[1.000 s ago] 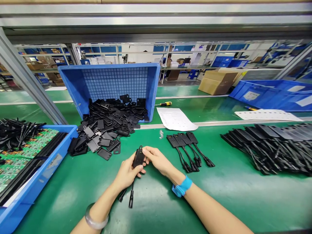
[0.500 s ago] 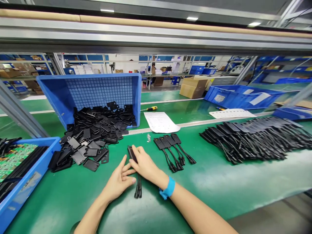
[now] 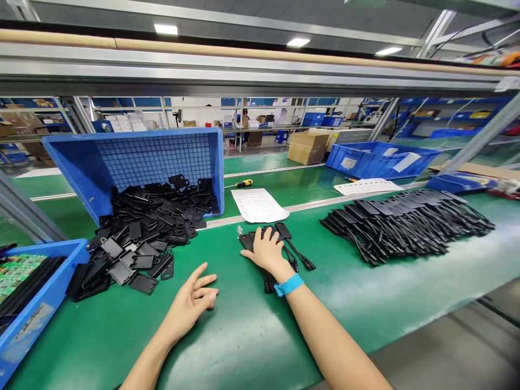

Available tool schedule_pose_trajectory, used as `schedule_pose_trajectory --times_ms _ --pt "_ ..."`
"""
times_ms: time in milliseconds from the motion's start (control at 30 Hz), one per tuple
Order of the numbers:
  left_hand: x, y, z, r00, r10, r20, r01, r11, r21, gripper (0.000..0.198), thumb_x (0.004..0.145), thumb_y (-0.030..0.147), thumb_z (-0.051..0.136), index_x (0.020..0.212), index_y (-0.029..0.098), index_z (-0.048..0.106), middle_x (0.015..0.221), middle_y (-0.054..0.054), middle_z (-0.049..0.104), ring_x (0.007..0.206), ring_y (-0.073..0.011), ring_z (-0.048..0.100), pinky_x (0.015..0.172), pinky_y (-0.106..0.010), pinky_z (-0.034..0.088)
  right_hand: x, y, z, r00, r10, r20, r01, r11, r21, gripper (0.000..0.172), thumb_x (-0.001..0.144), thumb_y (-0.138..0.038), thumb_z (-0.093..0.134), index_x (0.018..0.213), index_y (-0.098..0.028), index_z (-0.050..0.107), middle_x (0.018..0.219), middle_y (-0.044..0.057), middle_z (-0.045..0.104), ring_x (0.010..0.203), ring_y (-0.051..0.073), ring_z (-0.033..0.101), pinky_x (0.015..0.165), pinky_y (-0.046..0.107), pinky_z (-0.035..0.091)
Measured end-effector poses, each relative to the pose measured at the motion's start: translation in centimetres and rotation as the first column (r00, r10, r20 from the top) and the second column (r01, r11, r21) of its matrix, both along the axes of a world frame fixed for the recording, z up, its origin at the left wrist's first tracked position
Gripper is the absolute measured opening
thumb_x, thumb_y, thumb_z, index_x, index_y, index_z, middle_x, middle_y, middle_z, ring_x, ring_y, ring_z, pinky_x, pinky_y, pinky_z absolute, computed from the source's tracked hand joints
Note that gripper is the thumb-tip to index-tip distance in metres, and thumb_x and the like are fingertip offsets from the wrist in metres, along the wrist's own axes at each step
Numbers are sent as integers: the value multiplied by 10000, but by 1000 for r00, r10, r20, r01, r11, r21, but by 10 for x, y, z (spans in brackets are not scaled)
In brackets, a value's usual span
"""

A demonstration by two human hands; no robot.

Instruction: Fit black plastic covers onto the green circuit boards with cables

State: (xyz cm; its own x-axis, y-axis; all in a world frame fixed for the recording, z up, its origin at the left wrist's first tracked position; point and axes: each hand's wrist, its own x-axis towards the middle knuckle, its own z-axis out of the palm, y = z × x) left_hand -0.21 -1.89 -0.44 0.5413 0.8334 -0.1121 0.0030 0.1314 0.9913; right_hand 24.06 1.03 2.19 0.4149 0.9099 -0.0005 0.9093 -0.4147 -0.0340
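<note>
My right hand (image 3: 266,250) lies flat, fingers spread, on a small row of black cabled units (image 3: 284,238) on the green belt (image 3: 244,336). It wears a blue wristband (image 3: 288,285). My left hand (image 3: 190,300) rests open on the belt to the left, holding nothing. A heap of loose black plastic covers (image 3: 142,238) spills from a tipped blue crate (image 3: 134,162) just beyond my left hand.
A long pile of finished black cabled units (image 3: 406,222) lies at the right. A blue bin (image 3: 28,303) with green circuit boards sits at the left edge. A paper sheet (image 3: 258,206), a yellow-handled screwdriver (image 3: 241,184) and more blue crates (image 3: 377,160) lie farther back.
My right hand carried the black unit right and laid it with the small row, now pressing flat there. My left hand let go and stayed open. The view has swung right.
</note>
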Motion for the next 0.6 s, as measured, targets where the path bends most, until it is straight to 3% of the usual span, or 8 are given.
schedule_pose_trajectory --times_ms 133,300,467,600 --pt "0 1 0 1000 4 -22 -4 1000 -1 769 766 446 657 1406 245 282 1332 -169 478 1006 -228 602 761 -324 526 7 5 -4 995 -67 -74 57 990 -131 834 893 -533 475 1438 30 187 1447 338 153 1304 496 166 964 655 197" --pt "0 1 3 999 5 -40 -5 1000 -3 767 770 468 646 1407 240 283 1335 -168 478 1007 -226 604 758 -317 527 -4 0 -4 992 -57 -114 37 984 -173 814 900 -463 463 1439 48 130 1458 338 87 1325 484 110 976 679 151" --pt "0 3 -1 999 17 -31 -17 1000 -3 798 741 502 663 1399 229 304 1330 -179 484 990 -238 613 763 -332 530 -19 -29 -2 993 81 -86 -91 987 -130 821 879 -434 531 1440 32 155 1453 335 109 1324 487 114 980 671 198" --pt "0 3 -2 999 3 -35 -3 1000 6 817 738 524 657 1404 224 293 1330 -181 482 987 -231 613 769 -324 525 -24 -56 3 981 179 -78 -189 971 -149 896 865 -565 516 1435 34 168 1451 324 103 1325 485 120 999 675 179"
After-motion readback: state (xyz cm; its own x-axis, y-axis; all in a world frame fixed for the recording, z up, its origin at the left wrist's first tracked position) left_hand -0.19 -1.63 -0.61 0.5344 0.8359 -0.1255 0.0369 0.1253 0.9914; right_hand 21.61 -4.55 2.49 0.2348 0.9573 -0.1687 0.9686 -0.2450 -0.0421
